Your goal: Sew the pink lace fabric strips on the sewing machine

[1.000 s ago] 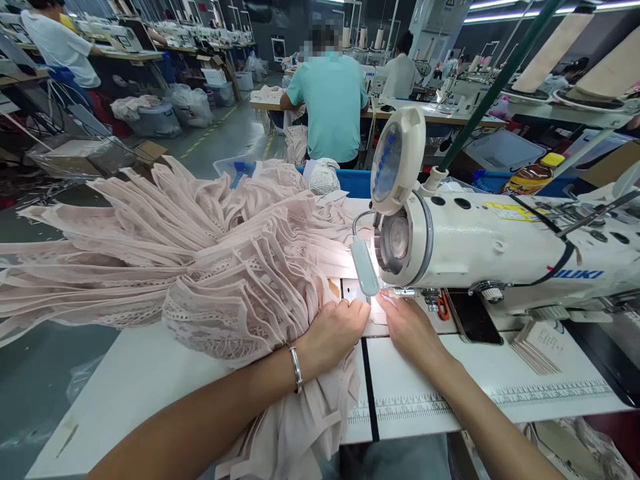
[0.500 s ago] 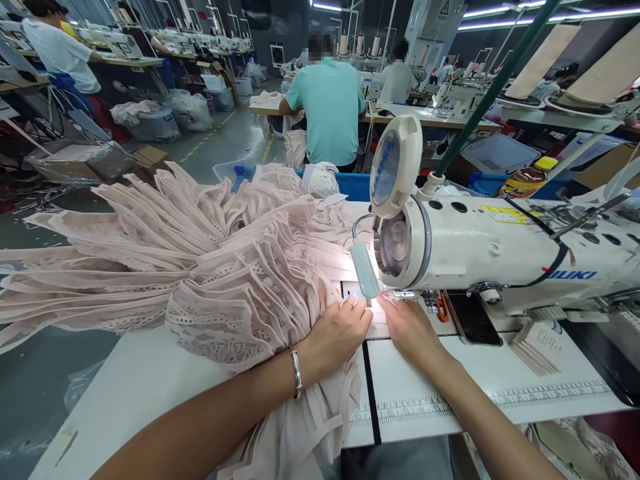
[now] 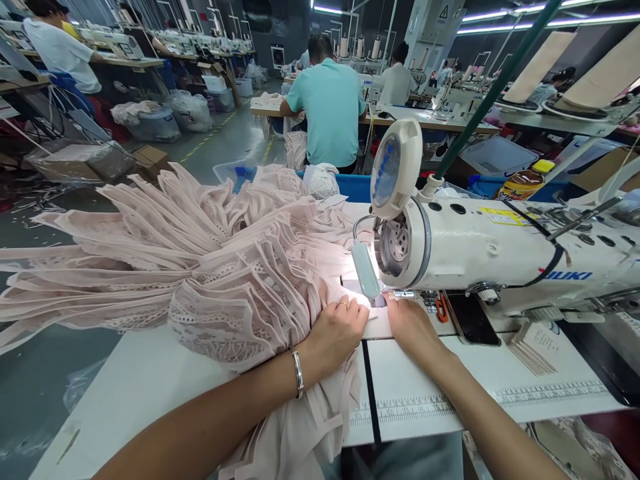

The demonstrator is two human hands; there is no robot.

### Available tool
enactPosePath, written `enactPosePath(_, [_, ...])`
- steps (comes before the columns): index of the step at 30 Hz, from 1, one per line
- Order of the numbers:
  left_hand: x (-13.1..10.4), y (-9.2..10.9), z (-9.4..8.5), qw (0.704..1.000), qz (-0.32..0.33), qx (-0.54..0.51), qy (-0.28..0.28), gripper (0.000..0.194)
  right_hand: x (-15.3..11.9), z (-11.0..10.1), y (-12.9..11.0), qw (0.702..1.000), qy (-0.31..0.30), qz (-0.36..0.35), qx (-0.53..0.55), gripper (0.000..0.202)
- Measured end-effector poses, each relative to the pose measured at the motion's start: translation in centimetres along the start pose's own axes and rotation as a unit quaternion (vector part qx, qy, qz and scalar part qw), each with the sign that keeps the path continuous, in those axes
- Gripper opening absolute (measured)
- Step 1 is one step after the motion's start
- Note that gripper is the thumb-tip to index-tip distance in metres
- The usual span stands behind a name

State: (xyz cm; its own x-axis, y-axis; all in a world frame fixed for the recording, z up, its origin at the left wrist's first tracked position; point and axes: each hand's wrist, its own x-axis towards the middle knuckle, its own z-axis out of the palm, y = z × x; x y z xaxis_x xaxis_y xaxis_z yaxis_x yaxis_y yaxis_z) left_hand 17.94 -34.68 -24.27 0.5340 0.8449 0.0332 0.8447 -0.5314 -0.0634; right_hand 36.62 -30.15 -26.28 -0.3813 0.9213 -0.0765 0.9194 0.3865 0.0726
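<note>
My left hand (image 3: 343, 328) is closed, fingers curled together on pale pink fabric beside the needle area; a small fabric tip shows past its fingertips. Under and left of it spreads a large bunch of pale pink lace garments (image 3: 215, 313), stacked in layers and hanging over the table's front edge. My right hand (image 3: 411, 327) lies at the right of the needle area, fingers together and pointing in under the head of the white sewing machine (image 3: 460, 243). Its fingertips are partly hidden, so what they pinch cannot be made out. A small lamp (image 3: 366, 269) lights the spot.
Orange-handled snips (image 3: 441, 308) and a dark phone (image 3: 473, 320) lie right of my right hand, with a stack of cards (image 3: 537, 347) beyond. A ruler strip (image 3: 490, 398) runs along the front edge. A drink bottle (image 3: 527, 180) stands behind the machine. A person in turquoise (image 3: 327, 110) sits ahead.
My hands have moved slightly apart, opening a wider gap before the needle area. The machine's round end part, blurred before, now shows sharp holes. The garment bunch has barely shifted.
</note>
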Motion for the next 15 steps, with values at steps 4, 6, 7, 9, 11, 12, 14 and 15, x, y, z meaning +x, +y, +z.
enactPosePath(4, [-0.1, 0.0, 0.1, 1.0, 0.006, 0.004, 0.012, 0.022, -0.3, 0.4, 0.6, 0.999, 0.045, 0.015, 0.027, 0.036])
enactPosePath(6, [-0.1, 0.0, 0.3, 1.0, 0.015, 0.011, 0.016, 0.023, -1.0, 0.6, 1.1, 0.989, 0.144, 0.038, 0.02, 0.036])
enactPosePath(7, [-0.1, 0.0, 0.5, 1.0, 0.018, 0.015, 0.019, 0.024, -1.3, 0.7, 1.4, 0.979, 0.196, 0.062, 0.013, 0.037])
enactPosePath(9, [-0.1, -0.1, 0.7, 0.999, 0.028, 0.021, 0.026, 0.025, -1.9, 0.7, 2.4, 0.955, 0.266, 0.129, 0.005, 0.042])
enactPosePath(11, [0.0, -0.2, 0.9, 0.999, 0.039, 0.022, 0.03, 0.026, -2.2, 0.7, 3.4, 0.943, 0.27, 0.196, 0.007, 0.047])
enactPosePath(12, [0.0, -0.2, 1.0, 0.998, 0.045, 0.02, 0.031, 0.026, -2.1, 0.7, 3.9, 0.943, 0.254, 0.216, 0.011, 0.048])
enactPosePath(14, [0.1, -0.2, 1.3, 0.998, 0.059, 0.016, 0.033, 0.026, -1.7, 0.9, 4.6, 0.952, 0.219, 0.214, 0.027, 0.046])
enactPosePath(15, [0.1, -0.3, 1.4, 0.997, 0.069, 0.016, 0.036, 0.027, -1.4, 1.0, 4.7, 0.958, 0.21, 0.193, 0.038, 0.043])
